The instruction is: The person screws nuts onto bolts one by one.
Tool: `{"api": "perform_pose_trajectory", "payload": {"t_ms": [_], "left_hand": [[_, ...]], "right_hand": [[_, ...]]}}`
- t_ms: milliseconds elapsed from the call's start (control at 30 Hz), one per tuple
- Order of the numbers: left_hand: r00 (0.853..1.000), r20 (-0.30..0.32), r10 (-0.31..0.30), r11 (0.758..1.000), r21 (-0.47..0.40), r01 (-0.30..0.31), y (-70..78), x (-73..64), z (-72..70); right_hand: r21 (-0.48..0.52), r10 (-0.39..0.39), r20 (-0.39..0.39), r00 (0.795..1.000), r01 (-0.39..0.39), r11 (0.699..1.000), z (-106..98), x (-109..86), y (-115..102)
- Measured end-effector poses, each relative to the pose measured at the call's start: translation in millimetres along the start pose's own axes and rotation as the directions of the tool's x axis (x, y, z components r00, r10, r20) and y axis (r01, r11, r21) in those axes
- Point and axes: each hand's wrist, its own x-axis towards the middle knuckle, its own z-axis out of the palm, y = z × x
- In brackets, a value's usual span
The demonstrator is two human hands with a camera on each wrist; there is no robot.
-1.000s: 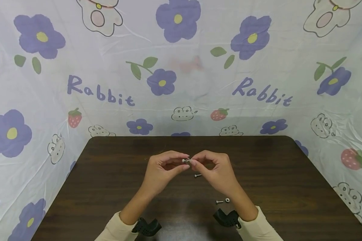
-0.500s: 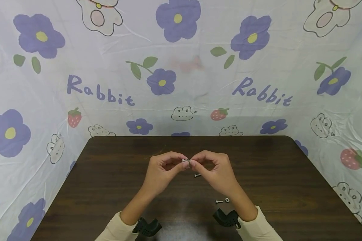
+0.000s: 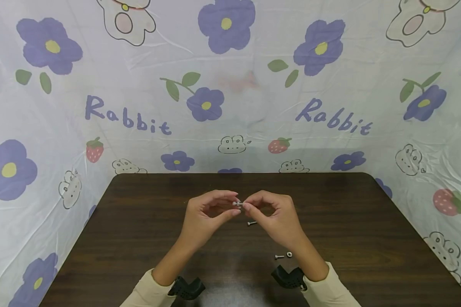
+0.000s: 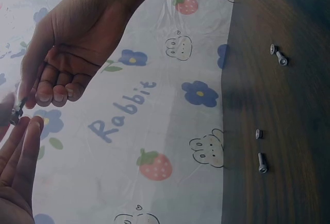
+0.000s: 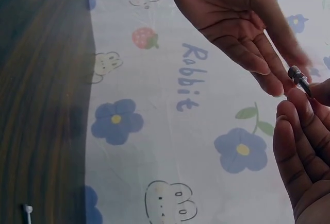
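Observation:
Between the two hands, a small silvery bolt (image 3: 237, 204) is held above the table, lying roughly level with its head to the left. A wider ring, apparently a nut, sits on it close to the head in the right wrist view. My right hand (image 3: 278, 217) pinches the shank end of this bolt (image 5: 300, 78) between thumb and forefinger. My left hand (image 3: 205, 215) surrounds the head end, thumb below and fingers above, spread apart with a gap around the metal. The right hand's fingertips hide the shank's tip.
On the dark wooden table (image 3: 146, 238) lie a loose bolt (image 3: 251, 223) under the hands, and another bolt (image 3: 279, 257) with a nut (image 3: 289, 254) beside the right wrist. In the left wrist view another nut (image 4: 259, 134) lies there. A printed cloth (image 3: 253, 102) hangs behind.
Half a second ago my left thumb and fingertips were closed around the bolt's head end; now they have spread away from it. The right hand keeps its pinch and has barely moved.

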Motion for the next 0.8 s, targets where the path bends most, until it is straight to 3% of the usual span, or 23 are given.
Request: {"api": "perform_pose_trajectory", "payload": {"t_ms": [367, 600, 800], "left_hand": [[0.999, 0.002, 0.032, 0.999, 0.033, -0.032, -2.8, -0.5, 2.5], [1.000, 0.004, 0.028, 0.994, 0.110, -0.028, -3.7, -2.1, 3.4], [1.000, -0.001, -0.021, 1.000, 0.012, 0.021, 0.7, -1.2, 2.3]], "right_hand": [[0.007, -0.002, 0.017, 1.000, 0.001, 1.000, 1.9, -0.8, -1.7], [0.010, -0.011, 0.018, 1.000, 0.011, 1.000, 2.5, -0.6, -2.0], [0.016, -0.020, 0.007, 1.000, 0.019, 1.000, 1.8, -0.1, -2.6]]}}
